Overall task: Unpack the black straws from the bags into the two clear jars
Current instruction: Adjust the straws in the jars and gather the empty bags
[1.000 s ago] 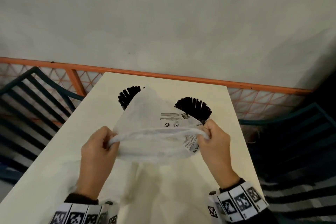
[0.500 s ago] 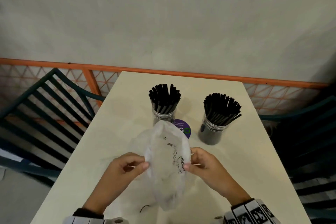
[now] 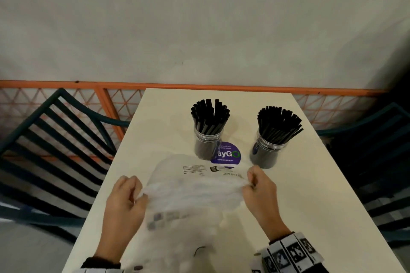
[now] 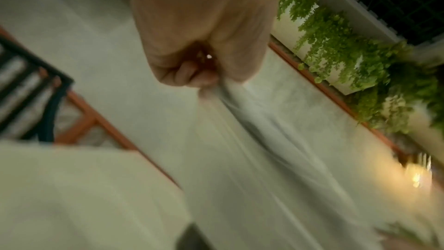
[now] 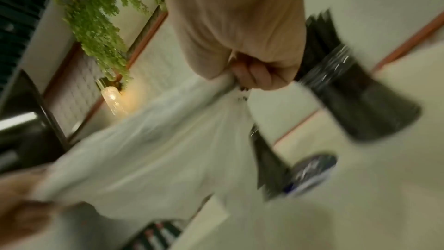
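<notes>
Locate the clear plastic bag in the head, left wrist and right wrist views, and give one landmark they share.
Head: the plastic bag is low centre, stretched between the left hand and right hand.
Left wrist: it streams from the fingers toward lower right.
Right wrist: it spreads from centre to lower left.
Shared landmark: the orange rail.

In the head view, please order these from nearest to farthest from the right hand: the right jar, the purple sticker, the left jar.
From the right hand:
1. Right jar, just beyond the hand.
2. Purple sticker, beyond and to the left, on the table.
3. Left jar, farther left, at the sticker's left edge.
</notes>
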`<act>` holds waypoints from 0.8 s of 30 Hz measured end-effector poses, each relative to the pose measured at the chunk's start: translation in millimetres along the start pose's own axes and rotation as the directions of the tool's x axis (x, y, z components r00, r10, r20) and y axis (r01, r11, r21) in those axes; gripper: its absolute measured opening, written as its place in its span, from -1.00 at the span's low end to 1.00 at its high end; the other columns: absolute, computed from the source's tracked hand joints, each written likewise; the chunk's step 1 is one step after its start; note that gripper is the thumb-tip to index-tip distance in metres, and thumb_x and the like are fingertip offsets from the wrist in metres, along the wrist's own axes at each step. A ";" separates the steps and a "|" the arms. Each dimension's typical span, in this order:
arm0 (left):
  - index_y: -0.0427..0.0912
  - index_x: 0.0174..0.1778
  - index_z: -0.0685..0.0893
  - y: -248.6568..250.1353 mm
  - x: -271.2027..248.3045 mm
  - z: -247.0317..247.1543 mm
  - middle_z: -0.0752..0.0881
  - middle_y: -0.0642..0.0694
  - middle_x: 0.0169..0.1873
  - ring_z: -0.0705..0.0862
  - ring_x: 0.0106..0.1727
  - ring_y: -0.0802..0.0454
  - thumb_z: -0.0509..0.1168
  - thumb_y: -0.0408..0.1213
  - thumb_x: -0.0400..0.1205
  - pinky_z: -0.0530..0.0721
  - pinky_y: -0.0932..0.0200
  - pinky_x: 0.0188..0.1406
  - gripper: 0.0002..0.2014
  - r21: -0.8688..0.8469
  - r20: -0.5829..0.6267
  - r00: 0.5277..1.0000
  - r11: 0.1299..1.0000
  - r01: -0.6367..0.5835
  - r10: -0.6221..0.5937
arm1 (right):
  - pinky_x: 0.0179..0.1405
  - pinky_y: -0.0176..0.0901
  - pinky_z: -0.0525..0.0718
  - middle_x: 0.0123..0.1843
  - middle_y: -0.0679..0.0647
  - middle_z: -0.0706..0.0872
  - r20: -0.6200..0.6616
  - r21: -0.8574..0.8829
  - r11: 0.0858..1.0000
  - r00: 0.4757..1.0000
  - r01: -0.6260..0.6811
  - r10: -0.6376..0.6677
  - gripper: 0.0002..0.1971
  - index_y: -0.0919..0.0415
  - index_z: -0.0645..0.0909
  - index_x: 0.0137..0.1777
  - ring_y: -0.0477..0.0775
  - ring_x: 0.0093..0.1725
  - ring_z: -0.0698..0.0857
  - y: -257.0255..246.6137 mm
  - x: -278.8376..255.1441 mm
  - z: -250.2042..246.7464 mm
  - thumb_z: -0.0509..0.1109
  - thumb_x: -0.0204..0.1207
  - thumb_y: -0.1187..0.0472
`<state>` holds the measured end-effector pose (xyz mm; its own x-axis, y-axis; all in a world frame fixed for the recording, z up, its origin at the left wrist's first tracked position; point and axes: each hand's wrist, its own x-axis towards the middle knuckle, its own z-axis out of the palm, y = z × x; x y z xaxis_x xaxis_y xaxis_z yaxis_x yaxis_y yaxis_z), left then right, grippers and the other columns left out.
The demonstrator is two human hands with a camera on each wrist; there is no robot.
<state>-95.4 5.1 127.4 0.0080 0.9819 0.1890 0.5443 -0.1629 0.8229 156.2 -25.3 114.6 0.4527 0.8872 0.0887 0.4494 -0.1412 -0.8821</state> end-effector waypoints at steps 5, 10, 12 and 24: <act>0.22 -0.16 0.52 -12.0 2.9 -4.1 0.64 -0.02 -0.20 0.61 -0.19 0.11 0.26 -0.55 0.50 0.60 0.33 -0.33 -0.56 -0.068 0.230 0.973 0.997 0.030 -0.014 | -0.45 -0.39 0.43 -0.30 0.10 0.50 0.067 0.043 0.988 0.987 -0.148 0.145 -0.70 0.03 0.40 -0.27 0.06 -0.38 0.49 6.2 7.4 7.1 0.27 0.41 0.49; 0.03 0.05 0.73 -7.0 2.3 -19.7 0.80 -0.07 -0.02 0.77 0.00 -0.05 0.42 0.30 0.24 0.73 0.06 0.01 -0.44 -0.323 0.609 0.792 0.900 0.294 -0.041 | -0.31 -0.26 0.63 0.00 0.22 0.74 0.478 0.261 0.895 0.854 -0.361 0.205 -0.81 0.12 0.58 0.06 0.03 -0.20 0.74 1.0 -0.3 -0.4 0.30 0.54 0.39; -0.03 0.07 0.74 -7.6 1.7 -24.3 0.81 -0.11 0.02 0.77 0.05 -0.07 0.45 0.32 0.17 0.72 0.00 0.08 -0.34 -0.366 0.648 0.761 0.869 0.334 -0.019 | -0.40 -0.31 0.56 -0.10 0.12 0.80 0.533 0.241 0.907 0.828 -0.346 0.174 -0.82 0.18 0.56 0.06 -0.04 -0.27 0.71 2.2 -3.2 -2.2 0.36 0.50 0.39; -0.06 -0.44 0.24 -43.6 -5.9 -23.4 0.38 0.13 -0.45 0.31 -0.49 0.23 0.18 -0.57 0.28 0.32 0.34 -0.47 -0.68 0.108 0.041 0.980 0.974 -0.200 0.196 | -0.50 -0.46 0.24 -0.33 -0.10 0.33 0.086 -0.361 0.878 0.949 0.314 -0.304 -0.75 -0.08 0.18 -0.30 -0.10 -0.42 0.32 1.6 -21.2 25.1 0.15 0.25 0.31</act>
<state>-138.8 4.1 103.0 0.1490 0.9340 0.3247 0.6190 -0.3442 0.7059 128.1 -33.4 99.6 0.2267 0.9225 0.3126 0.8148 -0.0038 -0.5797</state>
